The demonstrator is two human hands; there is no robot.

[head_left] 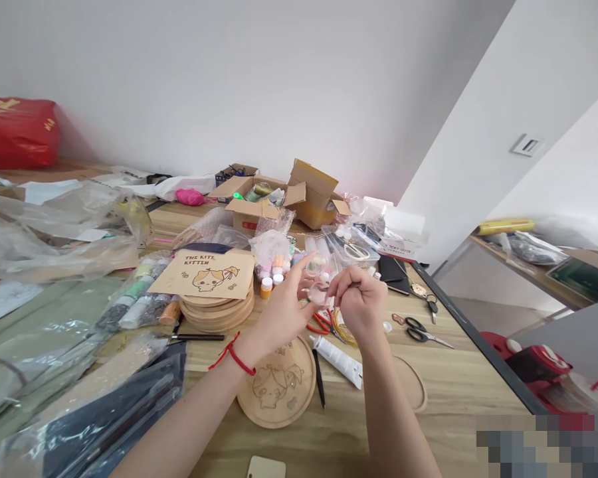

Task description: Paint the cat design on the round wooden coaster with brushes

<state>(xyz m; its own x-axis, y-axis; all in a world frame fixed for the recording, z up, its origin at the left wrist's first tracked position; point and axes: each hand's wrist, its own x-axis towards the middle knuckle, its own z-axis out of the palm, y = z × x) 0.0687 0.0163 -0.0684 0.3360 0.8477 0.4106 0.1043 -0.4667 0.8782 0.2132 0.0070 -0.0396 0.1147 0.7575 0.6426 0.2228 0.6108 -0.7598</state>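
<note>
My right hand [359, 305] pinches the edge of a small clear round piece [317, 292], its fingers nearly closed. My left hand [279, 315] is partly open just beside the piece, though I can't tell if it touches. Below my fingers, an engraved wooden disc [276, 382] lies on the counter [453, 378]. A light, steady pinch suits something this small and clear.

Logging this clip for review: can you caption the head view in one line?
Left hand and right hand handle a small clear piece above an engraved round wooden board, near red-handled pliers.
</note>
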